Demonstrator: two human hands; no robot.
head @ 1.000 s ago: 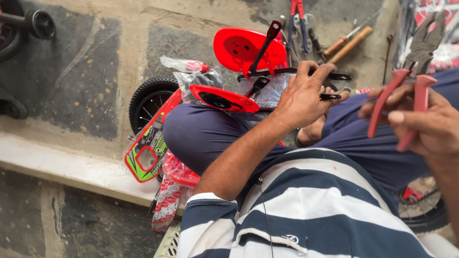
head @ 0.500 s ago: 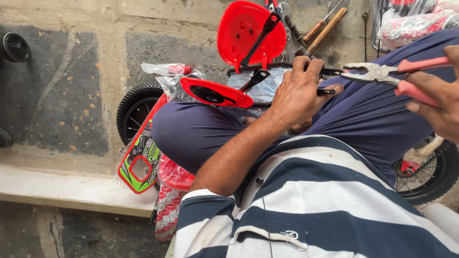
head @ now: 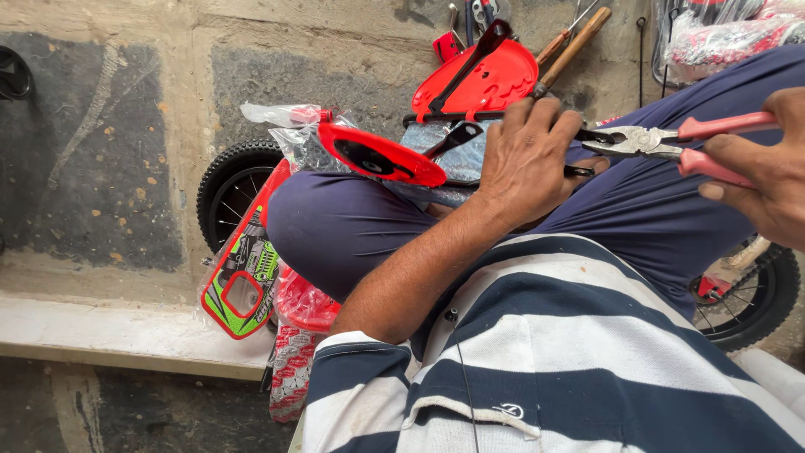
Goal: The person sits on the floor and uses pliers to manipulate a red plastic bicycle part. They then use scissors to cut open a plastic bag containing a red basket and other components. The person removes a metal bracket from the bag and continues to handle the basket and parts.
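My left hand (head: pixel 532 155) is closed over a thin black metal bracket (head: pixel 579 170) that rests on my lap, beside a red plastic fender (head: pixel 377 155) wrapped in clear film. My right hand (head: pixel 767 172) grips pliers with red handles (head: pixel 662 141). The pliers lie level and their jaws point left, touching the end of the black bracket just past my left fingers. A second red plastic fender with a black stay (head: pixel 478 75) lies beyond my knee.
A small black wheel (head: pixel 231 184) and a green and red number plate (head: pixel 243 281) sit at my left knee. Another wheel (head: pixel 746 294) shows at the right. Wooden-handled tools (head: pixel 574 46) lie on the stone floor, and a plastic-wrapped red part (head: pixel 725 38) at top right.
My right hand has swung the pliers from upright down to level and brought the jaws to the bracket. My left hand has stayed on the bracket.
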